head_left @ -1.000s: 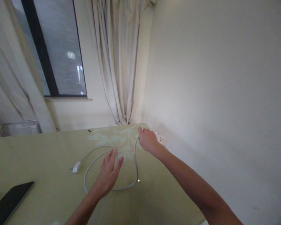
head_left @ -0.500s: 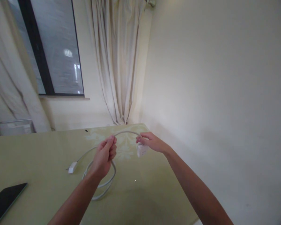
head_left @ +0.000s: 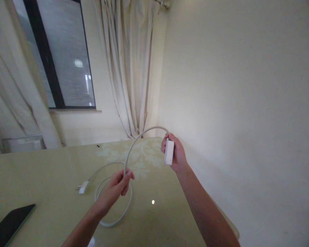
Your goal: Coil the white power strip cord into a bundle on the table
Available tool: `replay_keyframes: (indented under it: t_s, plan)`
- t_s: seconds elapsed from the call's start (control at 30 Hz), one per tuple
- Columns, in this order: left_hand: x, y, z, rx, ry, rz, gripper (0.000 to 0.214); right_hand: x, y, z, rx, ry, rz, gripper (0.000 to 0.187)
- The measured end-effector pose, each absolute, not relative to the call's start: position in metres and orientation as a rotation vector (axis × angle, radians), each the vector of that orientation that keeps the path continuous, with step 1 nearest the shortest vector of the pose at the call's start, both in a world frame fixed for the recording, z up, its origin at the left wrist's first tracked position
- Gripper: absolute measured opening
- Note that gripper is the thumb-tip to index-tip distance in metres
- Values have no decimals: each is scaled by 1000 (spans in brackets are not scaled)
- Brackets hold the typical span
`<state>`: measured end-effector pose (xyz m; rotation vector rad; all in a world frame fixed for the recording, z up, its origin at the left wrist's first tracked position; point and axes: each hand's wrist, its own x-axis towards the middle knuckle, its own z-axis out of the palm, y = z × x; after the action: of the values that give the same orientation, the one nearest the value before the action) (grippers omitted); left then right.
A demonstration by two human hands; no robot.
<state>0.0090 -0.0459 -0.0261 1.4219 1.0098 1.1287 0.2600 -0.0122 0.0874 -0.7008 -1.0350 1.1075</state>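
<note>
A pale power cord arches from my left hand up to my right hand. My left hand is closed on the cord, pinching it between thumb and fingers above the table. In my right hand is a white rectangular block at the cord's end, held upright with one face towards me; its sockets, if any, do not show. Loose loops of the cord lie on the table under and beside my left hand. At the other end, a white plug with metal prongs rests to the left.
The table has a yellow-green cover with a pale leaf pattern. A dark flat tablet-like device lies at its left front. A small black bit is near the back edge. Curtains hang behind, and a wall stands on the right.
My right hand has risen to the right and turned, bringing the white block upright. My left hand has dropped lower, and the cord between them now makes a longer, higher arch.
</note>
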Motion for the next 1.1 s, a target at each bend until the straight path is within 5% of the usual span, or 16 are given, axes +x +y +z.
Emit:
replay_keyframes:
  t_s: [0.13,0.33,0.47,0.6,0.87,1.1]
  plan:
    - [7,-55,-52,1519,1062,1216,54,274,-13,95,-747,-1020,889,36]
    - [33,-44,-26,1117,930,1571,51,256,-22,43,-1017,-1429,770,45]
    - [54,-37,-18,1067,917,1487,62,230,-22,20,-1057,-1608,678,48]
    - [58,-30,-24,1199,1041,1412,69,214,-16,10,-1037,-1730,737,48]
    - [41,-7,-35,1470,1197,1578,46,199,0,2,-928,-1906,765,43]
    - [42,-12,-40,1431,1108,1401,60,200,5,-2,-761,-1808,1226,39]
